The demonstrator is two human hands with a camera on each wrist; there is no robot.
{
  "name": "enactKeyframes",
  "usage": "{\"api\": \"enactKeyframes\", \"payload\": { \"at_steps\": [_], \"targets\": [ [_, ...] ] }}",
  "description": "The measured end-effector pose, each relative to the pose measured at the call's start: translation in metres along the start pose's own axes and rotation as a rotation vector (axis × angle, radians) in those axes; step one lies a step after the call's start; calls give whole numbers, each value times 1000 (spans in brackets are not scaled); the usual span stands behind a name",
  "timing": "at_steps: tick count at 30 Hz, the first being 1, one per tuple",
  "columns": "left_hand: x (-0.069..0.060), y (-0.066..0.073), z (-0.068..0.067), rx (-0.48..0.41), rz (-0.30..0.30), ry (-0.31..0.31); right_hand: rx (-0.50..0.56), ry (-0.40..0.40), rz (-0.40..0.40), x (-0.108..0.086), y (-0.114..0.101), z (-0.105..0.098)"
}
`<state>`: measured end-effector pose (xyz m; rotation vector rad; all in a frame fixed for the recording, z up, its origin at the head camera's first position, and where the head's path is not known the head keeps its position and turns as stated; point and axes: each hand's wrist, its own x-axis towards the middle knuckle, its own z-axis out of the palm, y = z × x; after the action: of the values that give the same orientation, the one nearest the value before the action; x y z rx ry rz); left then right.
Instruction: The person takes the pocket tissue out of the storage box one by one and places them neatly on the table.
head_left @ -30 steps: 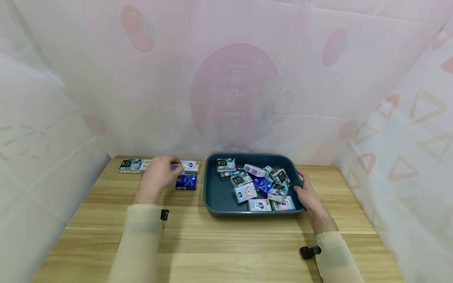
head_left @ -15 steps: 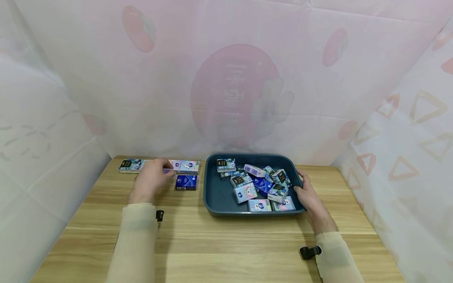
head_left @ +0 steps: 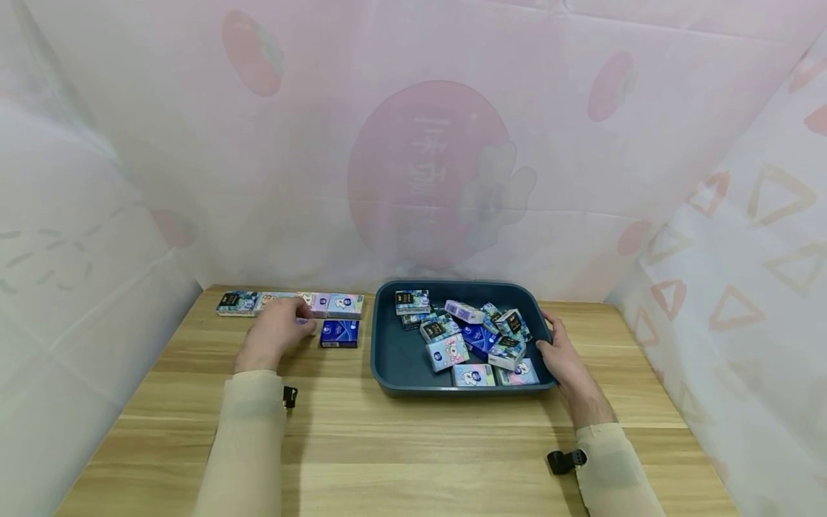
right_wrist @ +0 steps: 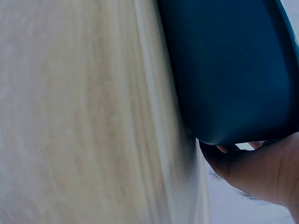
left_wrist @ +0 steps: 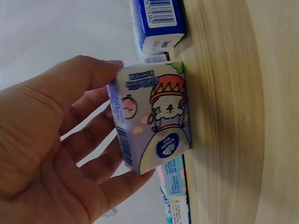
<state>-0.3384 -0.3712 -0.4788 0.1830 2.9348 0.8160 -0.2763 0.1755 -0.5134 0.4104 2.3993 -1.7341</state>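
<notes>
Head view: the left hand's grip [head_left: 274, 332], half closed, holds a lilac pack [left_wrist: 156, 116] by its ends, just left of a blue pack [head_left: 339, 333] on the table [head_left: 413, 459]; the right hand's grip [head_left: 570, 362] clasps the tray [head_left: 400, 366] at its right rim.

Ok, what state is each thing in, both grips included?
Left grip: curled round purple pack
Purple pack: held
Tray: upright, partly filled
Right grip: holding tray's right end
Packs in tray: jumbled, some tilted
Blue pack outside tray: lying flat
Back row: flat, lined up
</notes>
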Motion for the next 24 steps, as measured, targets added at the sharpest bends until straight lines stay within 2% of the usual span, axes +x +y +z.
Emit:
{"api": "enactKeyframes", "payload": {
  "at_steps": [4, 11, 17, 20, 21, 24],
  "targets": [
    [-3, -1, -2, -8, -15, -36, 1, 1, 2, -1, 0, 1],
    [-3, -5, -2, -9, -4, -66, 5, 0, 2, -2, 0, 0],
    [-4, -6, -3, -16, -32, -115, 5, 3, -5, -1, 0, 0],
    [-2, -8, -3, -10, -18, -124, 2, 2, -4, -1, 0, -1],
    [2, -14, 0, -3, 2, -113, 2, 2, -2, -1, 0, -1],
    [3, -14, 0, -6, 8, -120, 3, 0, -1, -1, 0, 0]
  ]
}}
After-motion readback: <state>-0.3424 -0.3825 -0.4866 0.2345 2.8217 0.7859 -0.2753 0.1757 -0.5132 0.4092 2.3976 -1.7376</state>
